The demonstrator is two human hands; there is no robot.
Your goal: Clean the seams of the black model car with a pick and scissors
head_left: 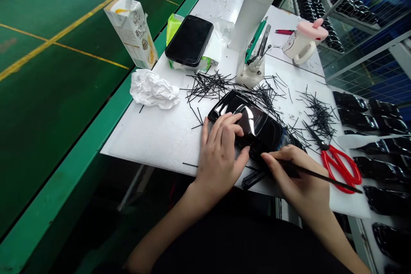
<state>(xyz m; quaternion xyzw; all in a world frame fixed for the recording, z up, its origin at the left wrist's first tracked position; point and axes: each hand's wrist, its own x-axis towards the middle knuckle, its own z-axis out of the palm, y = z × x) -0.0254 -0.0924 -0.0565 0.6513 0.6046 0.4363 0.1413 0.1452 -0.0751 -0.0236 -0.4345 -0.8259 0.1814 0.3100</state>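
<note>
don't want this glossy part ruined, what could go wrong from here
The dark stick in the right hand might slip and mark the glossy black part. Loose black strips lying around it could get caught underneath and scratch it. The red-handled scissors, close beside the right hand, might get knocked.

Yellow lines [48,43] cross the green floor [64,98] beside a white table [128,137].
</note>
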